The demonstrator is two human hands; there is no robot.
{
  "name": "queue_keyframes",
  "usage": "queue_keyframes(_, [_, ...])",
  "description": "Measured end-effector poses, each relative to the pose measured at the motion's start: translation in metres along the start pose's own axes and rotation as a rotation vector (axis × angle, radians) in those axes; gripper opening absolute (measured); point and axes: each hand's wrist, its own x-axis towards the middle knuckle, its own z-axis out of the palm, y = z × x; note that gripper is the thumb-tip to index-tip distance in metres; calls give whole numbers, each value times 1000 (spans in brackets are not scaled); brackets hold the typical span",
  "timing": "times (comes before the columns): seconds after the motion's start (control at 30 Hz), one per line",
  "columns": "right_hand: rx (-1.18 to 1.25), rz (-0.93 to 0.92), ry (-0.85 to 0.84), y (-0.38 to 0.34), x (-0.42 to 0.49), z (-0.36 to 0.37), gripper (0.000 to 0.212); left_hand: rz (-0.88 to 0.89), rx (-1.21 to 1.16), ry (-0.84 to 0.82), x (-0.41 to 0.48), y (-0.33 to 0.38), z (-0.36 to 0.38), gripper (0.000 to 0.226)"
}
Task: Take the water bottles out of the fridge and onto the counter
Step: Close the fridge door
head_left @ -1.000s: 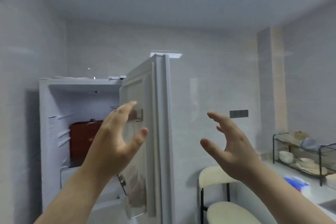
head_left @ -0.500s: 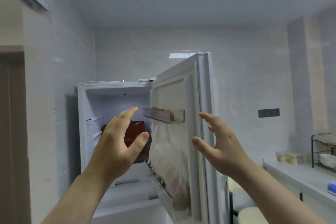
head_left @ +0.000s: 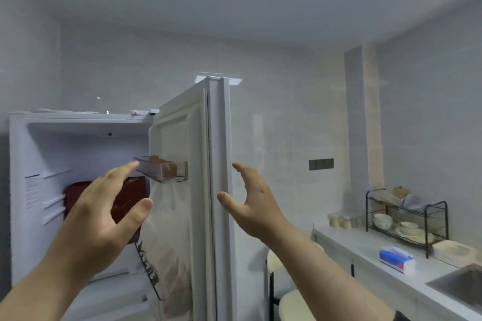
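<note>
Motion blur softens everything, and against the view half a second ago the scene has slid: the tall white fridge (head_left: 78,164) now sits further left in the picture and the pale grey table (head_left: 365,250) on the far right, with its black wire dish rack (head_left: 407,219) and blue tissue pack (head_left: 396,259), has come back into sight. I judge that the head has swung right while both hands kept much the same pose, so no reach into the fridge has begun and the task is at its very start.

The left hand (head_left: 101,219) hangs in the air in front of the open fridge cavity, fingers spread wide and thumb out, gripping nothing; a dark red box (head_left: 130,198) shows behind it on a shelf. The right hand (head_left: 254,206) is equally spread and empty, held just right of the edge of the open white fridge door (head_left: 198,190); whether its thumb touches that edge cannot be told. The two hands stand apart, one on each side of the door edge.

No water bottles can be made out. The clear door bin (head_left: 167,168) above the left hand holds something brown, and a filmy bag (head_left: 169,255) hangs below it; the bottles are presumably lower, out of sight.
</note>
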Motion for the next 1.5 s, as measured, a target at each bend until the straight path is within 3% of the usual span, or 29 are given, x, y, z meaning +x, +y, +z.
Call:
queue_keyframes(0.2, [283,233,-104,13,14,19,99,-46,51,-4,-5,-7,0,77])
queue_keyframes(0.33, [399,243,-86,13,15,32,104,-28,54,2,-8,-12,-11,52])
queue_keyframes(0.47, [450,158,-95,8,12,49,95,-48,97,19,-11,-25,-22,63])
queue_keyframes(0.6, [480,48,-141,-6,12,72,60,-26,159,15,-12,-36,-25,75])
queue_keyframes(0.73, [410,-64,-200,-17,19,103,65,-97,185,-13,-12,-54,-26,77])
queue_keyframes(0.87, [416,-152,-257,-29,33,132,72,-139,185,-144,-17,-73,-23,64])
queue_keyframes(1.13, [267,-322,-367,-46,69,196,68,-178,436,-295,-28,-138,-54,69])
queue_keyframes(1.33, [99,-389,-271,-73,138,248,66,-120,593,-330,-39,-203,-82,90])
queue_keyframes(1.5, [-66,-494,-191,-92,177,295,71,-129,580,-329,-31,-257,-107,95])
